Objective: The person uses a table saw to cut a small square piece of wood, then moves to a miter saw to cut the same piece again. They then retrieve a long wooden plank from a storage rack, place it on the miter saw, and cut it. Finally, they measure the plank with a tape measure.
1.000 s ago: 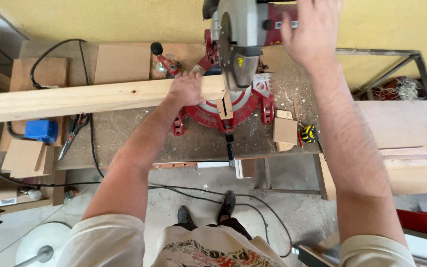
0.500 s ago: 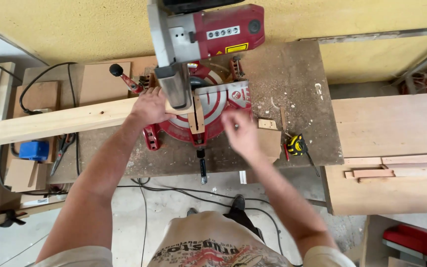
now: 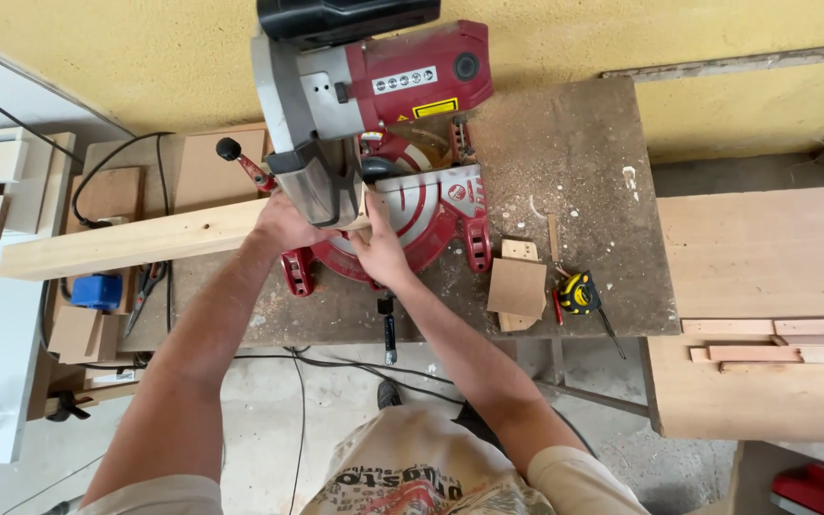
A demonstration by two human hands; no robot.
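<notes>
Pale wood plank (image 3: 135, 238): across bench (image 3: 584, 172), under red mitre saw (image 3: 374, 114); left hand (image 3: 288, 224) gripping it, right hand (image 3: 379, 248) gripping its cut end. Saw housing: white rect. label, yellow rect. label below. Yellow tape measure (image 3: 579, 293) at right

Saw head (image 3: 364, 86) cropped by top edge; blade buried under grey guard (image 3: 312, 162). Plank (image 3: 135, 238) end hidden behind guard, cut line not visible. Left hand (image 3: 283, 224) fingertips tucked under guard, right hand (image 3: 379, 248) fingertips likewise, grip unclear. Red box (image 3: 822, 491) clipped at bottom-right corner. Sticker print on red housing (image 3: 422, 72) too small to tell.
</notes>
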